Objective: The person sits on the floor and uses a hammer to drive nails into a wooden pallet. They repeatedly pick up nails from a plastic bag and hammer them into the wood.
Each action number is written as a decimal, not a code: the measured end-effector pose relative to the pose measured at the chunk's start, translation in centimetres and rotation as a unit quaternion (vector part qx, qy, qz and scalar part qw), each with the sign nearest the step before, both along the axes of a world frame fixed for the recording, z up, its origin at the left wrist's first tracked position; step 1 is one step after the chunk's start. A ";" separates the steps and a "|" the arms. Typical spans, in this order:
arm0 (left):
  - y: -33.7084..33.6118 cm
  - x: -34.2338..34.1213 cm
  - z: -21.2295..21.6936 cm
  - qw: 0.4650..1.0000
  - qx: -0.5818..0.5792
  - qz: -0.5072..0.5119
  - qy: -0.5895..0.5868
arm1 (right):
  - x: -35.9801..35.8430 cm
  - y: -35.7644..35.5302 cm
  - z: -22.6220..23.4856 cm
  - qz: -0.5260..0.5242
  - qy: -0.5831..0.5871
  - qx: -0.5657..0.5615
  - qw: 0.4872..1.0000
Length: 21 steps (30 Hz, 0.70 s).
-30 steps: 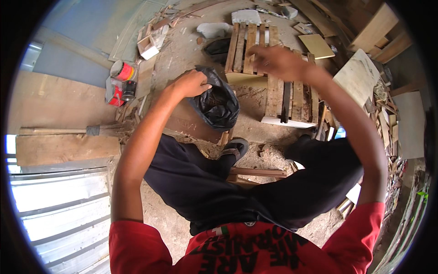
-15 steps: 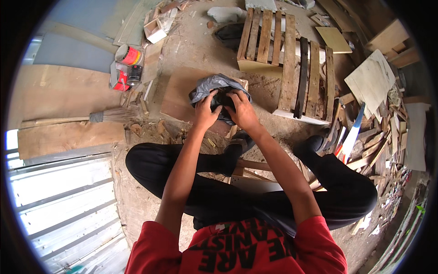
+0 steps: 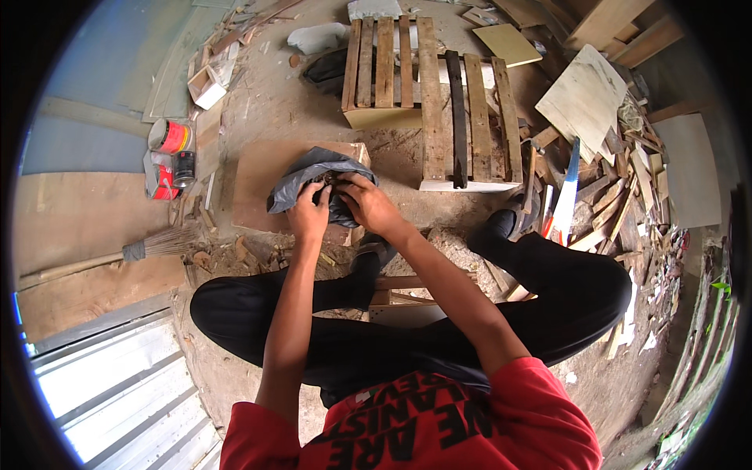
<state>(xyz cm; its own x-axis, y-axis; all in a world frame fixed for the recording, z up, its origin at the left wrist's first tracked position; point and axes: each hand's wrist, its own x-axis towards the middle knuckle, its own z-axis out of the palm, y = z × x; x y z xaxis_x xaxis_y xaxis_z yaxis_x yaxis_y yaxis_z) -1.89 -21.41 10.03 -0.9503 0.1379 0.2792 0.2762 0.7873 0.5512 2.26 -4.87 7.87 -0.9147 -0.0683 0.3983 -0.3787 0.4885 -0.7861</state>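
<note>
A grey-black plastic bag [image 3: 291,182] sits crumpled on a low wooden box with a broad flat top [image 3: 252,174], its mouth gathered open. My left hand [image 3: 309,213] grips the near left part of the opening, thumb and fingers curled in. From the right, my right hand [image 3: 370,205] holds the other side of the mouth with bent fingers. Between the fingertips shows something small and brownish inside the bag, too small to make out. Most of the bag's contents are hidden by its folds and my hands.
Slatted wooden pallet-like pieces [image 3: 429,102] stand ahead to the right. A handsaw [image 3: 565,192] leans by a heap of wood scraps [image 3: 619,196]. At left are paint cans [image 3: 170,136] and a broom [image 3: 149,244]. My legs [image 3: 540,321] spread around a small wooden piece [image 3: 407,315].
The view has shifted, so the surroundings appear further left. Both hands stay at the bag; its mouth now shows brownish contents between my fingers.
</note>
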 end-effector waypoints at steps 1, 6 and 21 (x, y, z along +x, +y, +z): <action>0.1 0.0 0.0 1.000 0.016 0.001 0.003 | 0.2 0.0 0.1 0.001 0.001 0.014 1.000; 0.1 -0.8 1.0 0.998 -0.050 0.029 -0.037 | -0.4 -1.0 -0.9 -0.025 -0.007 0.030 0.999; -1.6 -1.3 -1.4 0.996 -0.063 0.005 0.066 | 0.0 -3.5 2.1 -0.056 0.039 -0.082 0.994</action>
